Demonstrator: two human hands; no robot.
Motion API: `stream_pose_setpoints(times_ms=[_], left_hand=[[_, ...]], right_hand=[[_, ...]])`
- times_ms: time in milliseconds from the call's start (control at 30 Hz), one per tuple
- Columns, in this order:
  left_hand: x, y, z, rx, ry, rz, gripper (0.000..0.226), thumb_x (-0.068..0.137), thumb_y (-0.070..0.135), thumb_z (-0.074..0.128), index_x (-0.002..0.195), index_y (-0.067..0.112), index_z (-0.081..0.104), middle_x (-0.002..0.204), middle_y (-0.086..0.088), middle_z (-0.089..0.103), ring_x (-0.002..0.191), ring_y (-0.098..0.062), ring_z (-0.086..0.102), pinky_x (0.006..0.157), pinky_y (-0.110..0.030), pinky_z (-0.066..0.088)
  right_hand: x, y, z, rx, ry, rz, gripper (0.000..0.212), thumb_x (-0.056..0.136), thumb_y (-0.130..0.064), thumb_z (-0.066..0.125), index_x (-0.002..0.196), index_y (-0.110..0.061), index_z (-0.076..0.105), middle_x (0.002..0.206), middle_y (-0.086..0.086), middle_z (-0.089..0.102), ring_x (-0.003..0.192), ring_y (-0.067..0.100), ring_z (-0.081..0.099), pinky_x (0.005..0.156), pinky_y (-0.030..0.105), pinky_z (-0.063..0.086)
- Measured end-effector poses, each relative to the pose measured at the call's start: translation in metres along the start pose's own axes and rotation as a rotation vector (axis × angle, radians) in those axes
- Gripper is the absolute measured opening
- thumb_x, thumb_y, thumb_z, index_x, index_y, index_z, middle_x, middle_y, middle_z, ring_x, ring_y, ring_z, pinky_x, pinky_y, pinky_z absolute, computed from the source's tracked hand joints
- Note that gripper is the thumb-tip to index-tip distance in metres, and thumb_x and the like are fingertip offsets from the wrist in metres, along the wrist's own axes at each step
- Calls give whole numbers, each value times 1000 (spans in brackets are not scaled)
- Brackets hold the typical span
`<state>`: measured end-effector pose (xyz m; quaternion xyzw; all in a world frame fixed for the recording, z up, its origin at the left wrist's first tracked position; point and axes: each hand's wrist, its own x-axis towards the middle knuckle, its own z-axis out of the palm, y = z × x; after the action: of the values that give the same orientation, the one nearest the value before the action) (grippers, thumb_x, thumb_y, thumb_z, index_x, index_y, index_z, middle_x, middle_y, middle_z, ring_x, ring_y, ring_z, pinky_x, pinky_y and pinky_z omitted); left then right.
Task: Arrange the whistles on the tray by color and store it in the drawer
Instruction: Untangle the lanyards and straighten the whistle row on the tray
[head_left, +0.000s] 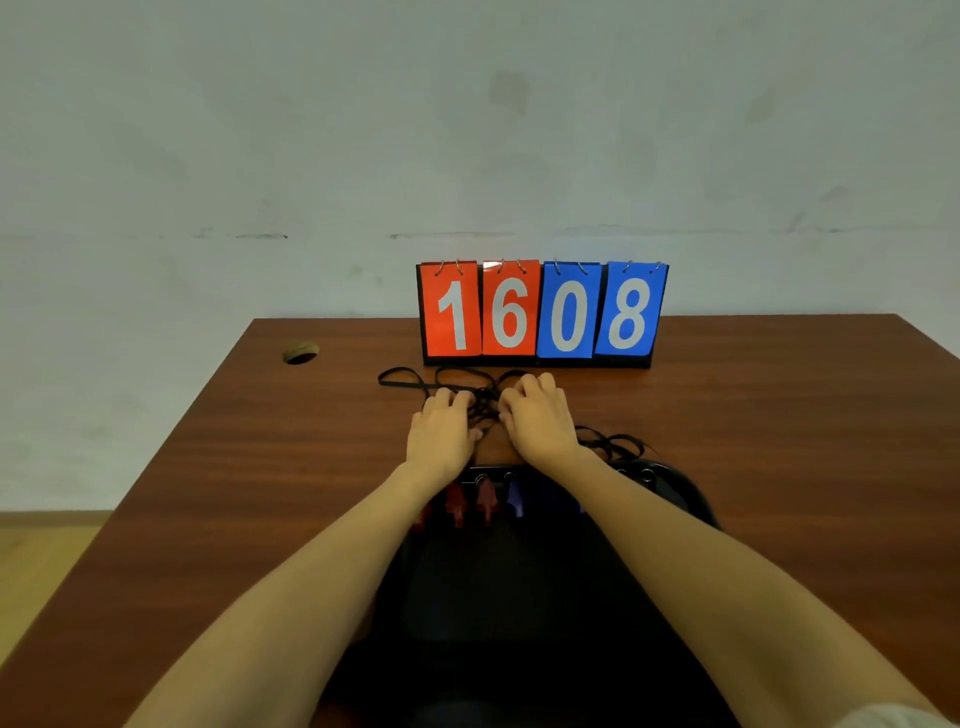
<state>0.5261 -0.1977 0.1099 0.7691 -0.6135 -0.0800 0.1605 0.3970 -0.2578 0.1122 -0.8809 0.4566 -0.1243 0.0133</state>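
A black tray (519, 582) lies on the brown table in front of me. Red whistles (457, 501) lie along its far edge at the left, with a blue whistle (515, 496) just right of them; my forearms hide others. Black lanyards (405, 382) run from the whistles out over the table beyond the tray in a tangle. My left hand (441, 428) and my right hand (537, 415) rest side by side on that tangle, fingers curled into the cords between them.
A flip scoreboard (540, 312) reading 16 in red and 08 in blue stands at the table's far edge, just behind the lanyards. A round cable hole (300, 353) sits at the far left corner. The wall rises directly behind the table.
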Motion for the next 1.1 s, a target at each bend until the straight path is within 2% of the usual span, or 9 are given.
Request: stream_pose_setpoints(times_ms=[167, 300, 367, 467, 633, 733, 867, 967, 1100], left_hand=[[-6, 18, -35, -212, 165, 68, 54, 90, 25, 60, 140, 18, 41, 140, -2, 44, 128, -21, 44, 104, -39, 33], [-11, 43, -70, -428, 226, 85, 38, 91, 27, 58, 128, 19, 55, 129, -1, 58, 119, -19, 52, 105, -37, 35], [-15, 53, -86, -556, 226, 75, 27, 92, 26, 57, 117, 15, 62, 115, -2, 65, 108, -19, 58, 94, -29, 42], [-23, 64, -107, -647, 230, 86, 17, 94, 23, 56, 103, 11, 63, 90, 2, 63, 85, -15, 57, 68, -16, 38], [-30, 69, -137, -503, 262, 100, 17, 95, 19, 53, 101, 6, 63, 85, -2, 60, 71, -15, 52, 60, -21, 38], [-36, 72, -150, -500, 275, 53, 17, 95, 18, 52, 101, 4, 61, 82, 0, 57, 66, -12, 53, 55, -15, 40], [-42, 71, -158, -420, 287, 39, 16, 95, 16, 52, 98, 4, 61, 80, -6, 60, 64, -15, 55, 61, -23, 43], [-47, 71, -162, -319, 289, 30, 19, 96, 19, 51, 98, 4, 63, 84, -9, 64, 71, -22, 60, 59, -26, 44], [-55, 64, -170, -241, 320, 26, 25, 97, 19, 47, 101, 4, 66, 98, -14, 70, 82, -29, 61, 68, -36, 45]], right_hand=[[3, -6, -53, 242, 103, -36, 18, 98, -22, 46, 107, -14, 59, 104, 5, 62, 105, 23, 46, 87, 33, 37], [1, -8, -100, 393, 126, -73, 19, 96, -25, 50, 107, -15, 62, 103, 5, 63, 98, 19, 51, 88, 35, 46], [-2, -8, -124, 405, 184, -102, 19, 96, -23, 51, 104, -11, 65, 99, 4, 66, 90, 16, 55, 84, 33, 49], [-8, -3, -153, 338, 282, -100, 21, 97, -23, 51, 102, -9, 65, 95, 6, 68, 91, 21, 58, 82, 35, 49], [-19, 12, -196, 294, 444, 3, 21, 99, -19, 46, 100, -6, 64, 94, 9, 68, 93, 26, 57, 82, 42, 48], [-30, 26, -217, 313, 545, 49, 22, 99, -20, 45, 101, -7, 63, 94, 9, 67, 91, 26, 56, 80, 42, 48], [-41, 44, -239, 315, 635, 101, 21, 99, -19, 45, 101, -7, 62, 95, 8, 65, 89, 26, 57, 79, 41, 48], [-51, 55, -253, 335, 690, 143, 20, 99, -18, 45, 101, -7, 61, 94, 10, 65, 87, 27, 58, 76, 43, 50], [-65, 69, -260, 333, 655, 210, 20, 99, -21, 45, 102, -9, 61, 86, 9, 65, 83, 29, 58, 72, 43, 48]])
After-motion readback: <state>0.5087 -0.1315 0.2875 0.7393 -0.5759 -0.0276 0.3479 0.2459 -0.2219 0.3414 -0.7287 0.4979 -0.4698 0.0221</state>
